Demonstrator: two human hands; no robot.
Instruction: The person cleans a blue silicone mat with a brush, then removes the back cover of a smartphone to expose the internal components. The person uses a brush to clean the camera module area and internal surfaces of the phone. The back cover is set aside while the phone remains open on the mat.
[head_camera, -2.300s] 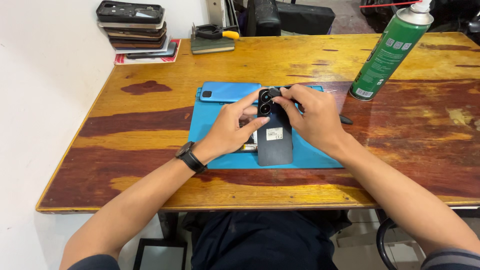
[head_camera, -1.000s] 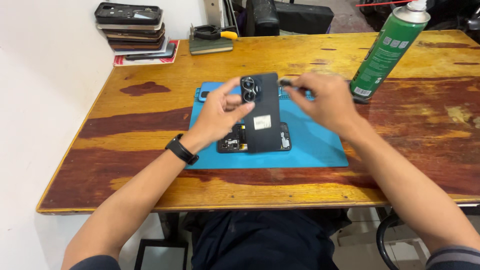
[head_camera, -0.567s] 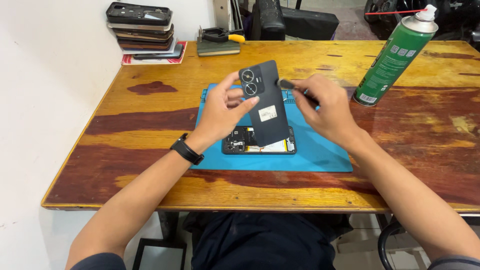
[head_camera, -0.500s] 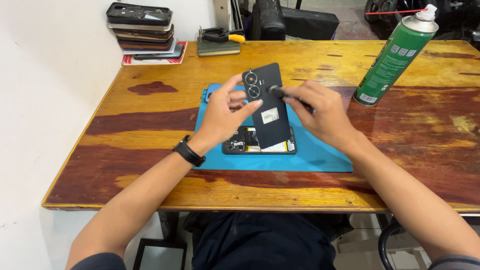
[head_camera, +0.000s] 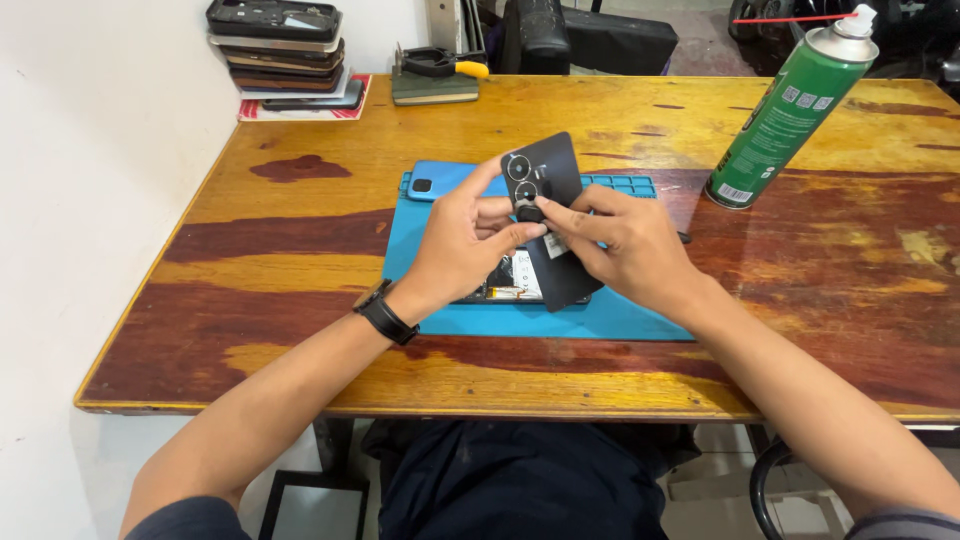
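A black phone back cover (head_camera: 548, 180) with two round camera rings is tilted up off an opened phone (head_camera: 508, 285) that lies on a blue work mat (head_camera: 430, 290). My left hand (head_camera: 462, 235) grips the cover's left edge near the camera rings. My right hand (head_camera: 618, 240) pinches the cover from the right, fingers over its middle. The phone's inner boards show beneath the lifted cover. A black watch sits on my left wrist (head_camera: 385, 317).
A light blue phone (head_camera: 432, 184) lies at the mat's far left corner. A green spray can (head_camera: 790, 108) stands at the right. A stack of phones and cases (head_camera: 280, 50) and a small box with pliers (head_camera: 435, 80) sit at the table's back.
The black cover has been lifted off the phone and raised from flat to steeply tilted. Both hands now hold it above the mat; the phone's insides are exposed.
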